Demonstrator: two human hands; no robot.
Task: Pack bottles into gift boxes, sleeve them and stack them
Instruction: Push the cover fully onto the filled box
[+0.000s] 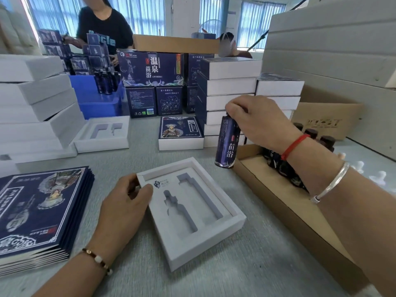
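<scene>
One open white gift box with two cutouts, my left hand gripping its corner, my right hand pinching one dark bottle by its cap

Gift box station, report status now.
Right hand holds bottle by cap, above table. Left hand holds open gift box. Slots empty, nothing blocking.
</scene>
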